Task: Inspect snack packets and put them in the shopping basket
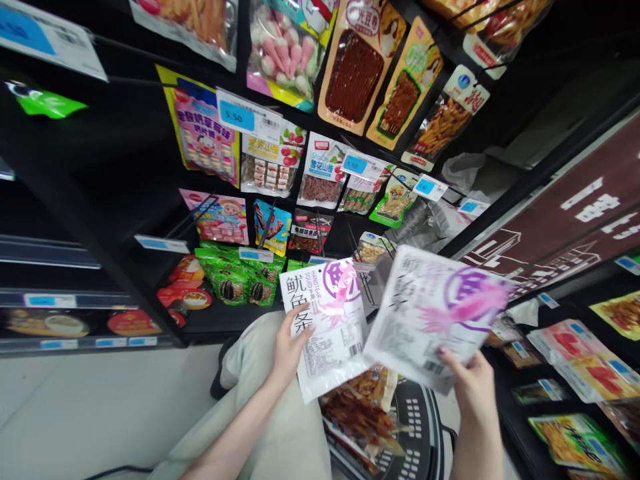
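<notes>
My left hand point(290, 347) grips the left edge of a white squid snack packet point(333, 353) with a pink squid and purple ring on it. My right hand point(467, 380) is closed on the lower right edge of a second squid snack packet point(425, 333), which looks the same and is slightly blurred. The right packet is tilted, and its lower left corner meets or overlaps the left packet. Below both packets stands a black plastic basket point(415, 427). Bags of brown dried snack strips point(360, 413) lie in it, partly covered by the packets.
Ahead, a black rack holds hanging snack packets point(323, 173) with price tags point(245, 117). Green bags point(240, 277) rest on its bottom shelf. More packets point(575, 440) lie on a shelf at right, below a brown sign panel point(575, 200). Grey floor point(75, 413) shows at left, beside my bent knee.
</notes>
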`<action>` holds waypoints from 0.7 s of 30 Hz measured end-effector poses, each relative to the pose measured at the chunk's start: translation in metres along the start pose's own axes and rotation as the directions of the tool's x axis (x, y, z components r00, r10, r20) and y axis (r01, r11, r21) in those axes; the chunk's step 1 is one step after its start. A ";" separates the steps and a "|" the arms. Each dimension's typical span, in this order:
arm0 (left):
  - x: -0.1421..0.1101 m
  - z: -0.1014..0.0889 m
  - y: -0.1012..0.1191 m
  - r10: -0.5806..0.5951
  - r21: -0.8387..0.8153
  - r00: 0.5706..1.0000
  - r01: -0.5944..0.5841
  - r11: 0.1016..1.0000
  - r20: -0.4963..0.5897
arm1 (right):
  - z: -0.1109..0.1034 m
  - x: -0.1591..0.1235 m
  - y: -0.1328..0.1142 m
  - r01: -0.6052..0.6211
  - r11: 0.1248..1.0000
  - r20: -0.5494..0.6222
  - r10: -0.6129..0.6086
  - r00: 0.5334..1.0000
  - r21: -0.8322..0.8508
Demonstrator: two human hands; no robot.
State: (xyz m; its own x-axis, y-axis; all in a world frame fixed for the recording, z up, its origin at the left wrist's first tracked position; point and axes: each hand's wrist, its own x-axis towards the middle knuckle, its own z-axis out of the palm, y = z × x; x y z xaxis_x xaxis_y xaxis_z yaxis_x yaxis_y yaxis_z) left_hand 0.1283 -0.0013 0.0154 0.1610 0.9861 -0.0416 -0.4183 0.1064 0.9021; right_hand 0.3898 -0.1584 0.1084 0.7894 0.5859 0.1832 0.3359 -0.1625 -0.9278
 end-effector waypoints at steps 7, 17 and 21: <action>0.009 -0.011 0.002 0.241 0.339 0.965 -0.192 0.921 -0.108 | -0.014 0.057 0.069 0.197 0.864 0.142 -0.147 0.979 -0.463; 0.014 -0.015 -0.010 0.189 0.348 0.968 -0.122 0.930 -0.165 | 0.069 0.081 0.158 0.445 0.498 0.616 0.254 0.746 -0.744; 0.017 -0.014 -0.013 0.156 0.356 0.977 -0.096 0.930 -0.144 | 0.082 0.090 0.165 0.541 0.432 0.693 0.448 0.566 -0.721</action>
State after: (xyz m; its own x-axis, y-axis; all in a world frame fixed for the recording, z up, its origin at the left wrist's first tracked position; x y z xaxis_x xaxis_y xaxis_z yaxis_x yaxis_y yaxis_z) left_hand 0.1235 0.0160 -0.0028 -0.0368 0.9986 0.0386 -0.0866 -0.0417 0.9954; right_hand 0.4738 -0.0678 -0.0545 0.2411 0.8085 -0.5369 0.9431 -0.3257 -0.0669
